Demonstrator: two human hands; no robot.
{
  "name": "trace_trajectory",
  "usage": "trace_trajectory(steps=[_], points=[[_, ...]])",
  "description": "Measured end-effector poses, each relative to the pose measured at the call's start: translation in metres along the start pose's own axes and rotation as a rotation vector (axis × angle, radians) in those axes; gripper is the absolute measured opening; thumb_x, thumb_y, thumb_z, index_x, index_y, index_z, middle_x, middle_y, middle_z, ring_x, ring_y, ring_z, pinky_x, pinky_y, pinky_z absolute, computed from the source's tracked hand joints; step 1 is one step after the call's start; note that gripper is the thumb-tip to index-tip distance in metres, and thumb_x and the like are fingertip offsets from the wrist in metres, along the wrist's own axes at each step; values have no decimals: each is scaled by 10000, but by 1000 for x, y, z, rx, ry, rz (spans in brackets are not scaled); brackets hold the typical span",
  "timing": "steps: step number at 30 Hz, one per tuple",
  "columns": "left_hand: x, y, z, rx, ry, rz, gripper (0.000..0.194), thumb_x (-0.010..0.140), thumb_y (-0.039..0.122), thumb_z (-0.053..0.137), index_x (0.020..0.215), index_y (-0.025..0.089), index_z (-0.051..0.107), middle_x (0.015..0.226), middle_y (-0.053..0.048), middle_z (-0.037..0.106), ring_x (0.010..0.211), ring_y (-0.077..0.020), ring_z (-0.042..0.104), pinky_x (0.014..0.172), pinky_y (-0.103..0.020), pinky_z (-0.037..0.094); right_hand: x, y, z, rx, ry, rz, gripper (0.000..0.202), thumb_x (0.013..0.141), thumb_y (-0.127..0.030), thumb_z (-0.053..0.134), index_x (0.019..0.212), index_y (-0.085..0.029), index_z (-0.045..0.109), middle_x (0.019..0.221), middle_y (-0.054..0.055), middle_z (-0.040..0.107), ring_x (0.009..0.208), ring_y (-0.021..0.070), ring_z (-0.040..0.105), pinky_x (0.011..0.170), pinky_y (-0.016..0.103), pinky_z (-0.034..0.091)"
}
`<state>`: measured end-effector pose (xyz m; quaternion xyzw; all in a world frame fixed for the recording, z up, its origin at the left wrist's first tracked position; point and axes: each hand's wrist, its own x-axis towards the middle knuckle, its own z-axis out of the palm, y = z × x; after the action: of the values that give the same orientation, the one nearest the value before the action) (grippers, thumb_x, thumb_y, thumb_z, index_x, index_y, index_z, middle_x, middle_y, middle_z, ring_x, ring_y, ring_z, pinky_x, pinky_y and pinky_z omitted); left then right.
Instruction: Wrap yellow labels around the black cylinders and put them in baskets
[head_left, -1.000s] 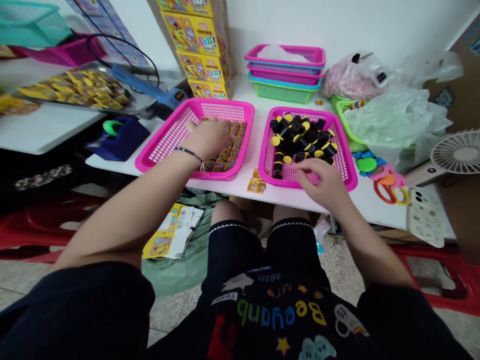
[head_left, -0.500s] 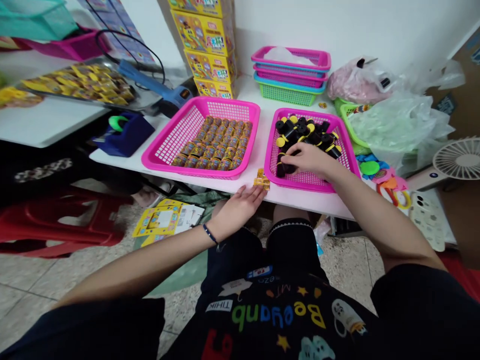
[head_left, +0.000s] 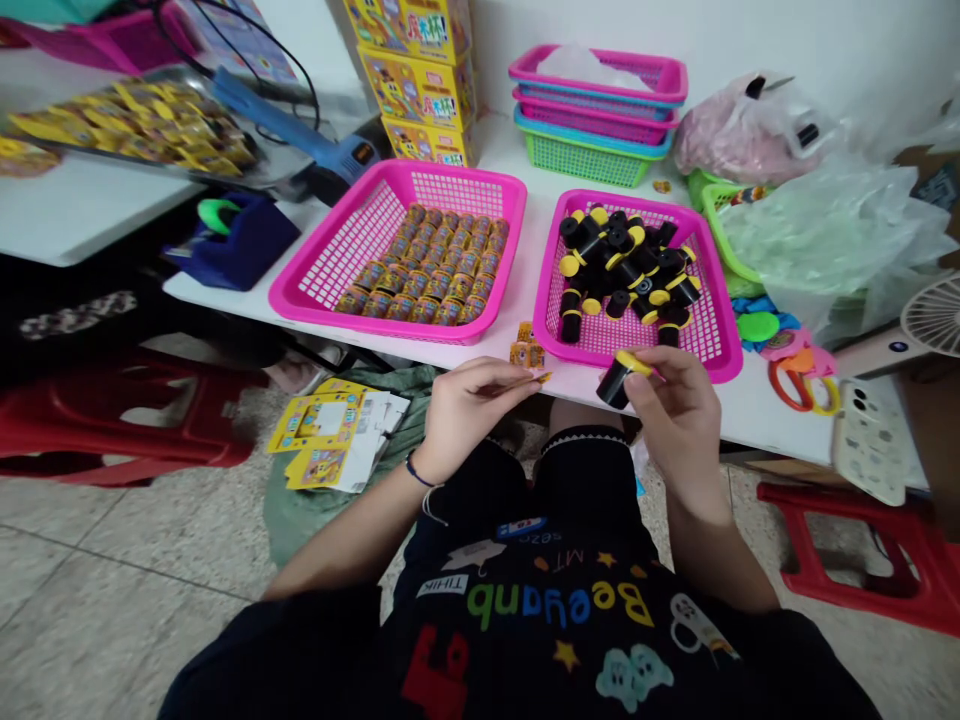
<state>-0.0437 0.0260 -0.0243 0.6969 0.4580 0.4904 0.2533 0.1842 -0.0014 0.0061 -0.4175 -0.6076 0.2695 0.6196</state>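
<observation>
My right hand [head_left: 675, 405] grips a small black cylinder with a yellow cap [head_left: 616, 383], tilted above the table's front edge. Between the thumb and fingertips of my left hand [head_left: 480, 405] is a small yellow sticker [head_left: 544, 378]. More printed yellow stickers [head_left: 527, 350] lie on the table just beyond that hand. Behind my right hand a pink basket [head_left: 731, 365] holds loose black cylinders with yellow caps. To the left, a larger pink basket [head_left: 281, 290] contains rows of similar cylinders wrapped in printed labels.
Stacked yellow boxes [head_left: 424, 90] and nested baskets [head_left: 600, 155] stand along the wall. A blue tape dispenser [head_left: 247, 240] is at the left. Scissors [head_left: 795, 385], a phone [head_left: 870, 440] and a white fan [head_left: 934, 320] sit at the right. Red stools [head_left: 847, 560] stand below.
My right hand has come out of the basket toward me with a black cylinder. My left hand has lifted a sticker off the table. The view has shifted slightly.
</observation>
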Motion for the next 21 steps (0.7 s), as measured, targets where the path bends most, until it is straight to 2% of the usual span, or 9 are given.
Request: trace_trajectory(steps=[2,4,7,10,15,18,21], points=[[-3,-1,5,16,39,19,181,874,349,827,947,183,825,897,-53,809,788,-166,754,745,-245,607,-7,0,0,75,-10,71,153,945,-336,746,1078,-294,684,1050,-1,760,961,137,757,818,260,639],[-4,-9,5,171,18,127,151,962,294,725,1038,201,817,986,-55,797,864,-166,748,808,-251,598,-11,0,-1,111,-21,108,153,929,-325,765,1063,-294,699,1042,-1,763,949,135,756,807,261,647],[2,-28,2,534,-89,259,278,1031,154,532,1142,195,784,1075,-88,754,962,-207,716,874,-312,587,-16,0,-4,121,-29,131,163,916,-288,775,1065,-293,708,1041,-1,760,975,135,756,846,269,653],[14,-37,1,768,-253,254,265,998,92,529,1075,150,776,1045,-123,736,961,-255,691,892,-372,581,-23,3,-5,143,-58,153,178,910,-263,776,1074,-293,711,1084,6,759,1008,126,751,884,259,639],[34,-34,1,771,-488,127,246,970,69,548,1075,122,764,1017,-123,717,930,-242,697,878,-348,571,-34,10,-2,163,-135,196,189,898,-256,786,1072,-275,713,1092,23,764,976,127,756,866,258,635],[45,-38,2,743,-586,46,221,928,80,617,1071,113,782,986,-118,717,900,-235,714,874,-332,572,-37,11,-3,174,-148,203,189,901,-245,784,1074,-274,715,1098,23,764,1002,127,759,905,263,633],[49,-47,1,704,-649,48,220,866,110,712,1071,121,792,973,-105,711,856,-220,717,845,-305,574,-39,12,-6,184,-173,211,192,900,-240,785,1076,-275,716,1098,23,761,1008,119,760,917,252,630]])
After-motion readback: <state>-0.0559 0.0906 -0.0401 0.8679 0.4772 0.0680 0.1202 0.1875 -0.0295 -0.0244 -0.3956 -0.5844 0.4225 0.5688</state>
